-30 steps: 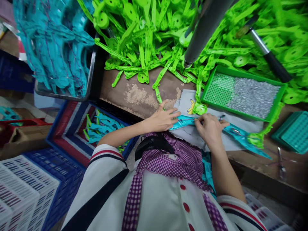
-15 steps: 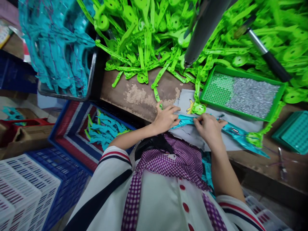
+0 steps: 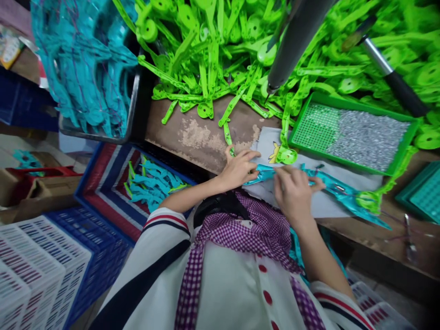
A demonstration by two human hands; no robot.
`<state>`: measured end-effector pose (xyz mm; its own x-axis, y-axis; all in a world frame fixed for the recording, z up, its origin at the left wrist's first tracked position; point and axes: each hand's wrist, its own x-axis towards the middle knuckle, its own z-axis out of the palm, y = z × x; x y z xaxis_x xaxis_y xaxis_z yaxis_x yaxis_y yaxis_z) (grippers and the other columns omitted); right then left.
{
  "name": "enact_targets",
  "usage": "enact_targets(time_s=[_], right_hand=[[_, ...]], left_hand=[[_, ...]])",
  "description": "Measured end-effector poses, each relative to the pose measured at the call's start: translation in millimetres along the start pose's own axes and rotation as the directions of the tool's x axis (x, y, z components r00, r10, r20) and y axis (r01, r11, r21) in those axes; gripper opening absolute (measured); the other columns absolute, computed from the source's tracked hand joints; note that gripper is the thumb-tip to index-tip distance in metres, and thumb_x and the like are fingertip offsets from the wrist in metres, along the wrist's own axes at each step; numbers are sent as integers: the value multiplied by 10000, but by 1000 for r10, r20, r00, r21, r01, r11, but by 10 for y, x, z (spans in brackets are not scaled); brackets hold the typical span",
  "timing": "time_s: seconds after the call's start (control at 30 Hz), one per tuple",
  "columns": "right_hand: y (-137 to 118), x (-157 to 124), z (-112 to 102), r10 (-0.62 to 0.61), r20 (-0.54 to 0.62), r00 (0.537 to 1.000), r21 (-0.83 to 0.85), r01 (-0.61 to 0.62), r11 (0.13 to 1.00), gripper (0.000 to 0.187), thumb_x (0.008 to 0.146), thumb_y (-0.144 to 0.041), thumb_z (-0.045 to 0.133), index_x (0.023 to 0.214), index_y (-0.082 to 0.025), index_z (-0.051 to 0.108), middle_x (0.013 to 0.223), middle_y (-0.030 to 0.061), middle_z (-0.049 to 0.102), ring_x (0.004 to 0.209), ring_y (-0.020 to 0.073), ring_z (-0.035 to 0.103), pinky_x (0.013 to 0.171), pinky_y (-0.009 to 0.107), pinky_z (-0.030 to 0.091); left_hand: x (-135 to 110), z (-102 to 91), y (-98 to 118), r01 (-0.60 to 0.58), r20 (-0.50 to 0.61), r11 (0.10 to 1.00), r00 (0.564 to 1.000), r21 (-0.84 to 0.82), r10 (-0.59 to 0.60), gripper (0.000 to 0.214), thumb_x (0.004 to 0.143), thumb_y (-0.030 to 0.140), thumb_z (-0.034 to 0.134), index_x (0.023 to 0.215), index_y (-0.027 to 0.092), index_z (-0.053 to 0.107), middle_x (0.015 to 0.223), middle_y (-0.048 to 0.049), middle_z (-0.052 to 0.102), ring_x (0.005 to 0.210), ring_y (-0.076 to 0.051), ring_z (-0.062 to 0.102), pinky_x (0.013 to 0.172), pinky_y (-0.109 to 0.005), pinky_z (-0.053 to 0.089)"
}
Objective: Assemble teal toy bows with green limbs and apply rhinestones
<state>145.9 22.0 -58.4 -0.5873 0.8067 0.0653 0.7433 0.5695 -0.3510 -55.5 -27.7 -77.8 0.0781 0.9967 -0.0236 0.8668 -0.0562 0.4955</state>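
Cloth [image 3: 330, 208] beneath a blue part [image 3: 328, 182], kept close to the body

Clock centred on the right hand [image 3: 295, 195], twelve straight ahead. That hand bends over the middle of the part, fingertips bunched and blurred; I cannot tell whether its grip has hold of anything. Between nine and ten, the left hand [image 3: 240, 168] rests at the part's other end: thumb and forefinger stand apart, the remaining fingers curl against it, likely to stop it sliding, though whether they pinch or merely press I cannot tell. The part lies near the close edge of the worktop [image 3: 165, 133], running out toward four, where a green disc [image 3: 366, 200] lies against it. The cloth probably shields it from the scuffed surface.

Just before twelve, a green arm [image 3: 287, 155] reaches onto the cloth. Between one and two, a green tray [image 3: 343, 159] holds small metal pieces [image 3: 371, 137], its walls presumably stopping them scattering.

Farther off, around twelve, a dark driver [image 3: 299, 41] slants tip-down before a heap of green parts [image 3: 213, 59], seemingly kept overhead to leave room below. At one, a hammer [image 3: 381, 59] appears to lie on that heap, handle turned nearer, perhaps for easy reach. At ten, wired blue pieces [image 3: 85, 82] nest in a black tray [image 3: 133, 107], apparently to save space.
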Motion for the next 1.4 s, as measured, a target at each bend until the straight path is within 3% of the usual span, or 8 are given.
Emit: enact_targets(time_s=[0.1, 0.57, 0.73, 0.83, 0.9, 1.0, 1.1, 1.4], right_hand=[[-58, -19, 68, -130, 75, 989, 64, 126, 990, 319, 1016, -250, 433, 1185, -256, 704, 1201, 82, 744, 1081, 260, 624, 964, 453, 225], [73, -54, 148, -222, 104, 969, 5, 223, 975, 404, 1001, -172, 421, 1321, -228, 661, 1315, 89, 722, 1187, 279, 624, 1079, 534, 164], [138, -113, 181, -271, 39, 962, 11, 271, 963, 404, 995, -167, 437, 1341, -225, 638, 1294, 99, 729, 1148, 269, 658, 1026, 485, 228], [86, -97, 146, -263, -83, 961, 32, 266, 963, 381, 997, -180, 450, 1321, -242, 641, 1276, 104, 733, 1129, 259, 675, 1009, 456, 252], [-24, -23, 140, -248, -166, 954, 78, 264, 961, 341, 985, -178, 486, 1263, -257, 667, 1225, 87, 751, 1105, 246, 685, 1008, 438, 267], [-237, 169, 221, -325, -147, 934, 153, 346, 926, 306, 974, -171, 518, 1220, -250, 682, 1192, 61, 762, 1062, 218, 695, 1010, 416, 292], [-381, 344, 361, -406, -96, 909, 142, 416, 898, 302, 999, -188, 505, 1248, -227, 671, 1221, 66, 756, 1042, 206, 696, 994, 406, 316], [-346, 414, 532, -508, -82, 857, 95, 514, 852, 313, 1029, -213, 483, 1276, -152, 666, 1211, 128, 740, 991, 221, 695, 866, 359, 489]], left_hand=[[-37, -6, -13, 6, -40, 1000, 999, -17, -7, 198, 954, 325, 637, 828, 246, 769, 1401, -53, 647, 1295, -303, 546, 1199, -706, 66], [0, -12, -2, 43, -38, 996, 998, -72, -46, 184, 921, 291, 689, 751, 234, 733, 1410, -33, 642, 1384, -307, 502, 1164, -693, 145], [-167, -83, -53, -3, -144, 997, 990, -75, -7, 206, 951, 453, 669, 1020, 291, 775, 1521, -77, 560, 1433, -305, 466, 1169, -685, 198], [-375, -137, -197, 75, -289, 991, 952, -115, -106, 279, 976, 467, 628, 1160, 292, 743, 1490, -94, 578, 1364, -263, 537, 1155, -590, 332], [-500, -143, -340, 154, -389, 968, 895, -196, -221, 261, 997, 431, 603, 1141, 266, 745, 1390, -94, 640, 1281, -232, 598, 1110, -503, 430], [-593, -112, -538, 191, -494, 920, 797, -342, -349, 233, 997, 376, 609, 1096, 218, 750, 1201, -86, 709, 1129, -194, 671, 1017, -397, 527], [-561, -84, -635, 189, -518, 898, 761, -397, -390, 191, 984, 314, 632, 1088, 206, 750, 1118, -69, 734, 1072, -184, 694, 994, -369, 549], [-166, -366, -838, 179, -335, 857, 867, -484, -370, 211, 934, 234, 693, 1136, 185, 730, 1126, -64, 725, 985, -171, 692, 944, -313, 544]])
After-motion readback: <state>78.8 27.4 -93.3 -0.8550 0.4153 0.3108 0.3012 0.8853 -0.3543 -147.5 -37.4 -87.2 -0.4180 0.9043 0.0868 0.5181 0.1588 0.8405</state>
